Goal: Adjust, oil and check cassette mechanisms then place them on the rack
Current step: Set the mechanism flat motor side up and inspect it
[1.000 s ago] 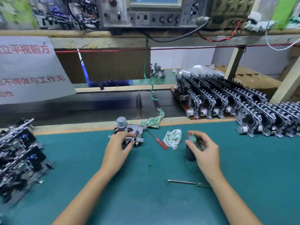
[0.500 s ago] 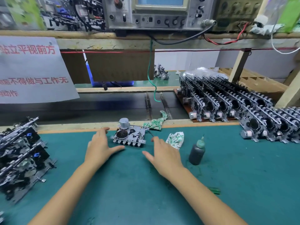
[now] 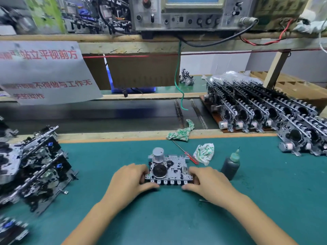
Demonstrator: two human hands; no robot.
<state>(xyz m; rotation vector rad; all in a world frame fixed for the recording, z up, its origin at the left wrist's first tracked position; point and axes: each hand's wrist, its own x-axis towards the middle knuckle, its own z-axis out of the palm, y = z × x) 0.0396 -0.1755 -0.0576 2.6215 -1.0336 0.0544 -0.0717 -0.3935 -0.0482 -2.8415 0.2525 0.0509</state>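
One mechanism [image 3: 169,169] lies flat on the table [image 3: 265,200], its ends grasped by the left hand [image 3: 130,181] and right hand [image 3: 208,183]. Oil bottle [image 3: 231,165] stands aside; racking remains, judging by the half-filled rack [image 3: 265,110].

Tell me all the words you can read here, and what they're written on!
"站立平视前方" in red, top line of the grey paper sign hanging at the left.
"不得做与工作无", second line; the characters before it are blurred.
Third line: too blurred to read.
Labels on the test instrument on the shelf: too small to read.
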